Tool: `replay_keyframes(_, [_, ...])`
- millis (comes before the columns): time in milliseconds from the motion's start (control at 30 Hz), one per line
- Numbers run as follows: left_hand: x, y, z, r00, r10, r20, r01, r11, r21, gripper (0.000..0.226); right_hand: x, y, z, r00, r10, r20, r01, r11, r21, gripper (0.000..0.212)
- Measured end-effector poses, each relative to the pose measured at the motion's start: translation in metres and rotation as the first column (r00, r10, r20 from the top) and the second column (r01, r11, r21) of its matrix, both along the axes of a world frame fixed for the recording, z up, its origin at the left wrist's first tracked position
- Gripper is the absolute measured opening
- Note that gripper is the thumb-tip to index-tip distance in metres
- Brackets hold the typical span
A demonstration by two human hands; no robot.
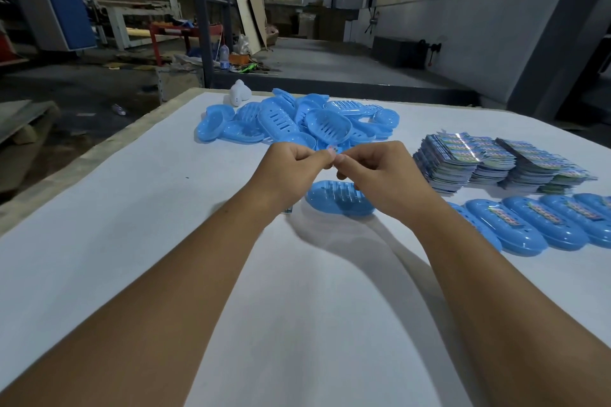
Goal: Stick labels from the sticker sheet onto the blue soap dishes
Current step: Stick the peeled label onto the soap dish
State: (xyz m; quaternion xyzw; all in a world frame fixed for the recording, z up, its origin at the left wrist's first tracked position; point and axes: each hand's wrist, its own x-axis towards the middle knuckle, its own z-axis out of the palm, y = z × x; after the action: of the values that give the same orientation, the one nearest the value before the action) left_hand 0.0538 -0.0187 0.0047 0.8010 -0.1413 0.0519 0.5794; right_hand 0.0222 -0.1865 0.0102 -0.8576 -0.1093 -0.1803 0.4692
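label (334,150) pinched between both hands (334,175)

Both forearms are bare to the near frame edge, with no sleeves showing. The left hand (291,165) and right hand (380,175) wear nothing.

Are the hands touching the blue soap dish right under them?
Apart. In the head view both hands, left and right, pinch a small label in the air, above the soap dish lying on the table.
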Motion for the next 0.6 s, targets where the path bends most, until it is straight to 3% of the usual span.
replay_keyframes(100, [0.001, 0.001, 0.0, 1.0, 0.016, 0.006, -0.016, 1.0, -0.018, 0.031, 0.0, 0.001, 0.001, 1.0, 0.022, -0.014, -0.021, 0.998, 0.06, 0.024])
replay_keyframes(333, [0.0, -0.001, -0.002, 1.0, 0.002, -0.012, -0.001, 0.999, 0.04, 0.024, 0.008, -0.006, -0.002, 0.981, -0.179, -0.07, 0.188, 0.973, 0.135, 0.017])
replay_keyframes(500, [-0.001, -0.001, -0.01, 1.0, -0.014, -0.001, 0.014, 0.998, 0.066, 0.033, 0.008, -0.006, -0.001, 0.987, -0.149, -0.053, 0.154, 0.982, 0.105, 0.01])
replay_keyframes(600, [0.002, -0.001, -0.013, 0.998, -0.02, 0.067, 0.008, 0.985, 0.172, 0.036, 0.007, -0.005, -0.002, 0.988, -0.148, -0.032, 0.15, 0.986, 0.077, 0.012])
